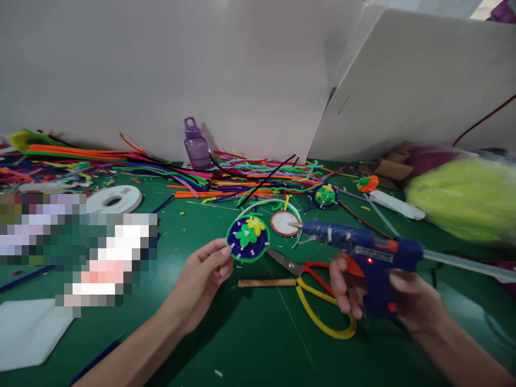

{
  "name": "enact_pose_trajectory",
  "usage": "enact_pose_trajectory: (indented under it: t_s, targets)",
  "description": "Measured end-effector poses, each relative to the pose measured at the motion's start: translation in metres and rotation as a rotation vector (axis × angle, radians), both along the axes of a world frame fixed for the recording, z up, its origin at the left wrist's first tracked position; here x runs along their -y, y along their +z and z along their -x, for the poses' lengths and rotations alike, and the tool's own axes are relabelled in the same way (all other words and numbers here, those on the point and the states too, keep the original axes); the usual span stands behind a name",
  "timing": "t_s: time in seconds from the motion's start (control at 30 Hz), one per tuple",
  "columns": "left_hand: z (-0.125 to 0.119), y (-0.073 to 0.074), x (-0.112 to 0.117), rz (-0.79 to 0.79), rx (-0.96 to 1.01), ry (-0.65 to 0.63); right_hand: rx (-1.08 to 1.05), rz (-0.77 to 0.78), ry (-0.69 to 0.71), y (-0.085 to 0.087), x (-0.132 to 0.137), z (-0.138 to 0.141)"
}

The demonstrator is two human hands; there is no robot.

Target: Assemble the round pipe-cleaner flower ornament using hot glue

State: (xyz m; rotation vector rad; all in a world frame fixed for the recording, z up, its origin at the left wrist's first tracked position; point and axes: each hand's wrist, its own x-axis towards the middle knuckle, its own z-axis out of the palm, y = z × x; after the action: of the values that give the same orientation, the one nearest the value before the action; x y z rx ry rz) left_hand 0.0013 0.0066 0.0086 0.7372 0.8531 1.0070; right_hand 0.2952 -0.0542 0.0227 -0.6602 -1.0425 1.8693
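Between thumb and fingers, my left hand [209,274] pinches the edge of a round dark-blue pipe-cleaner disc [237,248] with a green rim, green and yellow flowers and white dots like beads. My right hand [415,295] grips a blue hot glue gun [373,287] by its handle, slightly blurred. A red light glows on its side, and a clear glue stick [463,262] sticks out of its back. The nozzle points left, apart from the disc, in front of a white round piece with a red rim [284,223]. Scissors [322,325] with yellow and red handles lie below.
A short brown stick [266,282] lies beside the scissors. Further back are another blue flower disc [324,196], an orange round piece [367,184], heaped pipe cleaners [258,180] and a purple bottle [196,148]. A white spool [131,200] stands left, a yellow-green bagged bundle [463,199] right.
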Motion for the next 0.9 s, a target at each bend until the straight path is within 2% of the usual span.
enact_pose_trajectory:
  t_s: [0.1, 0.17, 0.27, 0.57, 0.9]
  targets:
    - [0.000, -0.002, 0.000, -0.013, -0.014, -0.015, -0.055, 0.022, 0.147, -0.010, 0.004, 0.009]
    - [0.000, -0.002, 0.001, -0.018, -0.024, -0.015, -0.043, 0.041, 0.182, -0.014, 0.007, 0.012]
    - [0.000, -0.001, 0.001, -0.022, -0.029, -0.015, -0.008, 0.062, 0.183, -0.014, 0.009, 0.016]
    - [-0.001, -0.001, 0.004, -0.011, -0.020, -0.034, -0.094, 0.061, 0.201, -0.014, 0.005, 0.021]
    - [-0.001, -0.002, 0.004, -0.015, 0.020, -0.017, -0.008, 0.078, 0.168, -0.014, 0.004, 0.022]
